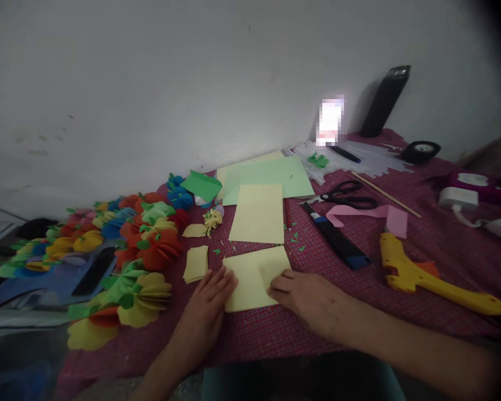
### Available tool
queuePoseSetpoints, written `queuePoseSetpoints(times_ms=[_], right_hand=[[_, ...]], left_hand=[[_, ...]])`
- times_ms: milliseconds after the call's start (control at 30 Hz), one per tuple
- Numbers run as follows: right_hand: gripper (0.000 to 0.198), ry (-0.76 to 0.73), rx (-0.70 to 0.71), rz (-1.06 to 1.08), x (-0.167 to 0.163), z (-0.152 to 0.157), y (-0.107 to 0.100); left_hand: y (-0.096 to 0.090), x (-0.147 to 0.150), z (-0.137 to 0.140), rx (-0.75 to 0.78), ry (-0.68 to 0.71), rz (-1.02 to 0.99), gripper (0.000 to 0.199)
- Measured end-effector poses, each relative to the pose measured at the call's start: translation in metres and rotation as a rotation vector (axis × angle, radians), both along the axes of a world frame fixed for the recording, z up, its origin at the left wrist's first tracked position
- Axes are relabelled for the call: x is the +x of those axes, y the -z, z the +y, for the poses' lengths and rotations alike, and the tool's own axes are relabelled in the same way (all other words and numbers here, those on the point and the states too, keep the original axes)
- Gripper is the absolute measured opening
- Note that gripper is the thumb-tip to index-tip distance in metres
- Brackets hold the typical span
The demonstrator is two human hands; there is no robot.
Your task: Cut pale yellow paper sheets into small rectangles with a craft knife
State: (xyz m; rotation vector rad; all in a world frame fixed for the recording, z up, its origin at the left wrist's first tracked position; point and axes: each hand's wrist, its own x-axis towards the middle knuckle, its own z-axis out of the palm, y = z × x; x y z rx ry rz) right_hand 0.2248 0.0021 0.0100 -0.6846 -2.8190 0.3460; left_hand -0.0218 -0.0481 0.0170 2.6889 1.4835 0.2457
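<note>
A pale yellow sheet of paper (250,278) lies on the cloth in front of me. My left hand (212,292) rests on its left edge with the fingers stretched out flat. At the right edge, the bent fingers of my right hand (290,289) are closed on the same sheet; the thumb is hidden. Just beyond lies another pale yellow sheet (258,214), partly over a light green sheet (271,172). Beside my left hand is a small stack of yellow paper pieces (196,263).
Several paper pumpkins (154,245) crowd the left side. To the right lie scissors (346,195), a dark blue cutter (338,239), a pink strip (359,211) and a yellow glue gun (417,273). A lit phone (330,121) and a black bottle (386,100) stand by the wall.
</note>
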Motion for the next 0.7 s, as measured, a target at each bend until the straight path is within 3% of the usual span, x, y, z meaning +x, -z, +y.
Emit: queuePoseSetpoints(times_ms=[167,500,700], right_hand=[[0.025,-0.006,-0.018,-0.022,0.0,-0.001,-0.002],[0.036,-0.031,-0.075,0.016,0.006,-0.006,0.01],[0.042,-0.068,-0.169,0.067,0.013,0.0,0.004]], left_hand=[[0.004,0.0,-0.022,-0.054,0.078,0.067,0.055],[0.004,-0.004,-0.031,-0.005,0.135,0.021,0.05],[-0.013,0.009,-0.02,-0.015,0.101,-0.045,0.032]])
